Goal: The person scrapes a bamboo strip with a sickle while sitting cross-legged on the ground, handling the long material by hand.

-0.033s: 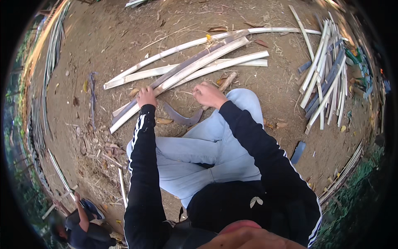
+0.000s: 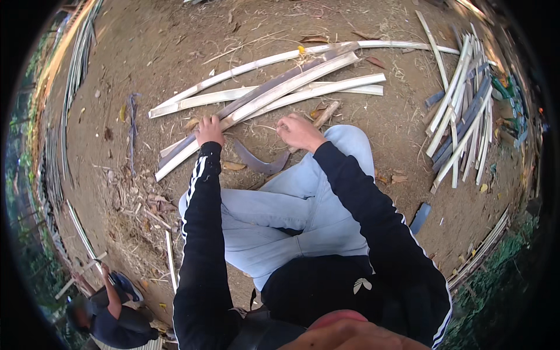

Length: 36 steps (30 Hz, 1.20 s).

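I sit on bare earth in light blue trousers (image 2: 303,204) and black sleeves. My left hand (image 2: 210,129) is closed over a long split bamboo strip (image 2: 280,87), one of several pale strips lying fanned out in front of me. My right hand (image 2: 297,131) has its fingers curled just in front of my knee, beside a short stub of wood (image 2: 326,112). Whether it pinches a thin sliver is unclear. A dark curved blade (image 2: 259,163) lies on the ground between my two hands.
A pile of cut bamboo strips (image 2: 461,116) lies at the right. Long canes (image 2: 76,70) run along the left edge. Dry scraps (image 2: 140,216) litter the ground at my left. A dark flat piece (image 2: 420,217) lies by my right side. Another person (image 2: 99,309) crouches at the lower left.
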Motion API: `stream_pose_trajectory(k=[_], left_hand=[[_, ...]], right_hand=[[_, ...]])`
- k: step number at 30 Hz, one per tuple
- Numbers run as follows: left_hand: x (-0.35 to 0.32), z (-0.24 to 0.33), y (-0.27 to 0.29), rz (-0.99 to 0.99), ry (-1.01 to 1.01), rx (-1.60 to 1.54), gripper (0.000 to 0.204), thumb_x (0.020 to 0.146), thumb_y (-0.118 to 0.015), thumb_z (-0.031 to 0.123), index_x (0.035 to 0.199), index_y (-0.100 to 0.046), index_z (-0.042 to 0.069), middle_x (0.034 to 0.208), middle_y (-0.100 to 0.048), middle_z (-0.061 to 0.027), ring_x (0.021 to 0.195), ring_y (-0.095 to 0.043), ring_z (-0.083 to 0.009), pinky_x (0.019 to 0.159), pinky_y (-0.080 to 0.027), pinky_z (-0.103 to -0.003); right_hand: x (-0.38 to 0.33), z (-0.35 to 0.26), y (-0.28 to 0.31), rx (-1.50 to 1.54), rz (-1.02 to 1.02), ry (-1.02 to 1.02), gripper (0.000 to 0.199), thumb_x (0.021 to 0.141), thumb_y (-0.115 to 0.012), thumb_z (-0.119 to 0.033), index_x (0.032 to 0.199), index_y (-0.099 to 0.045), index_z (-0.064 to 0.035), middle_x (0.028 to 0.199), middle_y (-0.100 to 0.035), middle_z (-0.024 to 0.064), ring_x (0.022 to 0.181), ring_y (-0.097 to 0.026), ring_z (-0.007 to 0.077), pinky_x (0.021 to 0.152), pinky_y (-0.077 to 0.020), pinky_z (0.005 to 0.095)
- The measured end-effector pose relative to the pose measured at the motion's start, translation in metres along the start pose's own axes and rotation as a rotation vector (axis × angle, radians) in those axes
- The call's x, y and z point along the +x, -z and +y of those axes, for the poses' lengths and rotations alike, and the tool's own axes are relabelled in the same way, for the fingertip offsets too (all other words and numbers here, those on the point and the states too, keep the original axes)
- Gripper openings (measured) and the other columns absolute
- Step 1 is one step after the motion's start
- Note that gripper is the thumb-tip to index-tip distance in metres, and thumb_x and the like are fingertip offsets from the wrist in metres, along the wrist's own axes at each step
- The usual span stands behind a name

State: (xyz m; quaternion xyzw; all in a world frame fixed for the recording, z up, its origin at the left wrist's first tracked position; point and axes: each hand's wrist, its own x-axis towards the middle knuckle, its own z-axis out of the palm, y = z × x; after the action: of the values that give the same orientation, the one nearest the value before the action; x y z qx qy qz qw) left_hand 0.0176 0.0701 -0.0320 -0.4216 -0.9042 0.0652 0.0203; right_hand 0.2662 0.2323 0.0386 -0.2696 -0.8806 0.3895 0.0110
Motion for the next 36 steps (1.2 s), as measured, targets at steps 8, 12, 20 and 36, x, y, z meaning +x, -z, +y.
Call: stream_pose_trajectory(k=[8, 12, 20, 36], left_hand=[[-0.055, -0.05, 0.011, -0.121, 0.079, 0.037, 0.025, 0.076, -0.064, 0.013, 0.1, -0.059, 0.01, 0.109, -0.05, -0.0101, 0.102, -0.054, -0.0295, 0.081, -0.049, -0.044], [-0.052, -0.064, 0.015, -0.169, 0.078, -0.138, 0.024, 0.072, -0.062, 0.012, 0.095, -0.059, 0.009, 0.096, -0.063, -0.0133, 0.093, -0.062, -0.0333, 0.079, -0.048, -0.047], [-0.071, -0.062, 0.053, 0.034, -0.151, -0.306, 0.015, 0.071, -0.06, 0.003, 0.085, -0.056, 0.008, 0.087, -0.061, -0.014, 0.086, -0.06, -0.0346, 0.072, -0.047, -0.045], [-0.229, -0.07, 0.195, 0.597, -0.453, -0.076, 0.009, 0.069, -0.059, 0.008, 0.076, -0.054, 0.011, 0.085, -0.053, -0.0025, 0.083, -0.053, -0.0218, 0.073, -0.041, -0.036]], right_hand=[[-0.025, -0.04, -0.053, 0.134, -0.159, -0.081, 0.029, 0.09, -0.052, -0.029, 0.105, -0.06, -0.005, 0.107, -0.06, 0.0183, 0.103, -0.056, 0.0351, 0.09, -0.0437, 0.0429], [-0.022, -0.037, -0.058, 0.171, -0.088, -0.032, 0.027, 0.089, -0.053, -0.028, 0.102, -0.061, -0.0046, 0.103, -0.061, 0.0188, 0.102, -0.057, 0.0353, 0.089, -0.044, 0.0431], [-0.025, -0.032, -0.058, 0.243, 0.148, -0.03, 0.031, 0.09, -0.055, -0.034, 0.095, -0.062, -0.0041, 0.092, -0.064, 0.0148, 0.08, -0.063, 0.0296, 0.073, -0.0496, 0.0388], [-0.034, -0.099, -0.084, 1.868, -0.228, -0.495, 0.019, 0.095, -0.056, -0.027, 0.105, -0.052, -0.0118, 0.091, -0.059, 0.0066, 0.079, -0.059, 0.0161, 0.062, -0.0492, 0.0271]])
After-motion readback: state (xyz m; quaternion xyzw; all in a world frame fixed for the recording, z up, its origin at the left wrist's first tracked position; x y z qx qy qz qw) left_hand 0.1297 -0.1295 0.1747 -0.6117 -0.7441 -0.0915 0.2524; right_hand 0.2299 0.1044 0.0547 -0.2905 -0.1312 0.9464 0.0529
